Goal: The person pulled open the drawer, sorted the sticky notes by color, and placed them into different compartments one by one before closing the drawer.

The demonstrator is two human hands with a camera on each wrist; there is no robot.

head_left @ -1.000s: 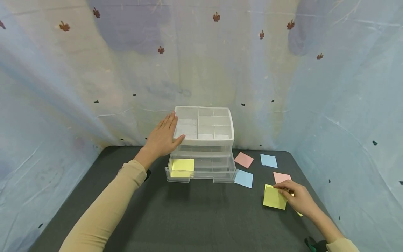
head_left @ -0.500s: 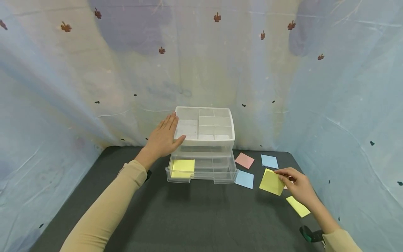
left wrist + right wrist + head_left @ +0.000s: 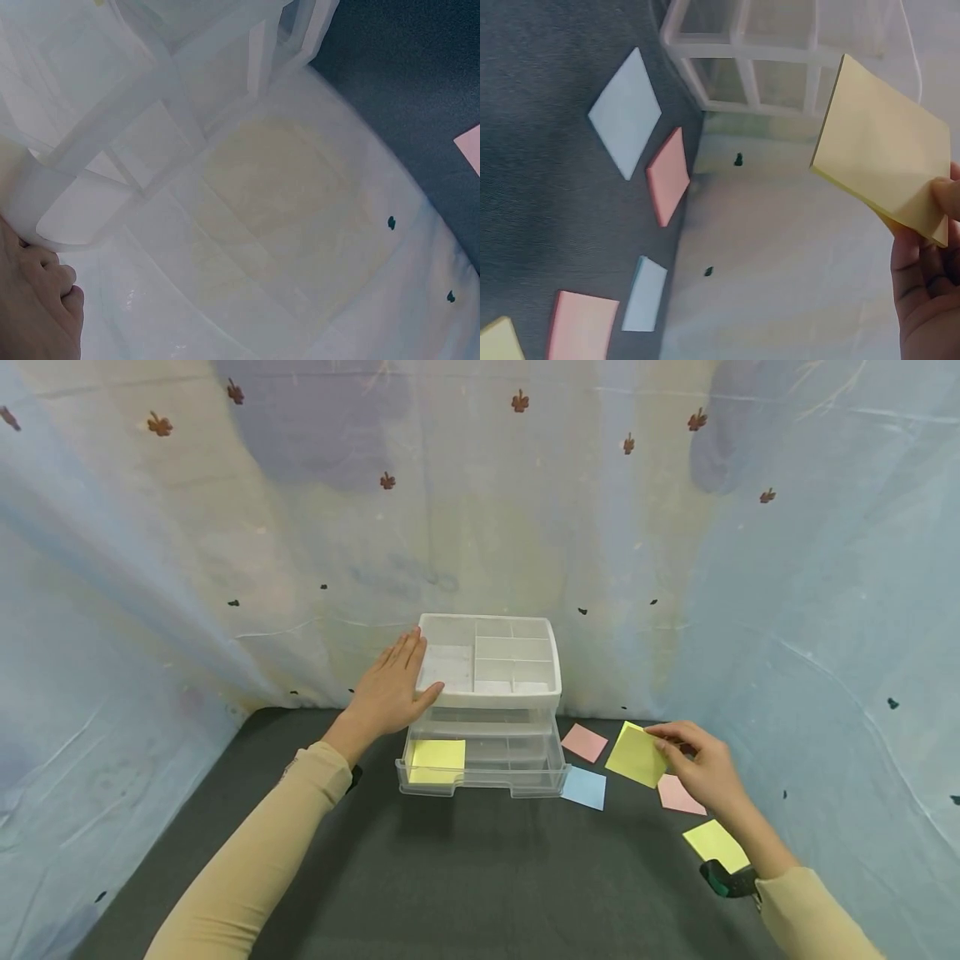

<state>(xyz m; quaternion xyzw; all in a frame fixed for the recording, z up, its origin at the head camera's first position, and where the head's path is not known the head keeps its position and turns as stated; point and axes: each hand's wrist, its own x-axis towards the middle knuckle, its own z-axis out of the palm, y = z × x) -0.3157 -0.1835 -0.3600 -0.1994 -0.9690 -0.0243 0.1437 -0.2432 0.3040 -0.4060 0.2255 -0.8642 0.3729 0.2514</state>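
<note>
My left hand (image 3: 385, 692) rests with straight fingers along the left side of a white plastic drawer organizer (image 3: 489, 700). Its clear lower drawer (image 3: 480, 777) is pulled out, with one yellow sticky note pad (image 3: 438, 760) lying in the left part. Over the right side of the table my right hand (image 3: 699, 767) pinches another yellow sticky note pad (image 3: 636, 755) between thumb and fingers, raised off the surface. From the right wrist, this held pad (image 3: 885, 146) looks tilted, gripped at one corner. The left wrist view shows part of my left hand (image 3: 41, 300) at the organizer's corner.
Right of the organizer lie a pink pad (image 3: 584, 742), a blue pad (image 3: 583, 787), a second pink pad (image 3: 681, 794) and a yellow pad (image 3: 717, 845). Another blue pad (image 3: 645, 295) shows in the right wrist view. A patterned curtain (image 3: 480, 527) hangs behind the dark table (image 3: 480, 877).
My right hand has lifted the yellow sticky note pad and carried it away from me and slightly left, uncovering the pink and yellow pads beneath. My left hand stays in place.
</note>
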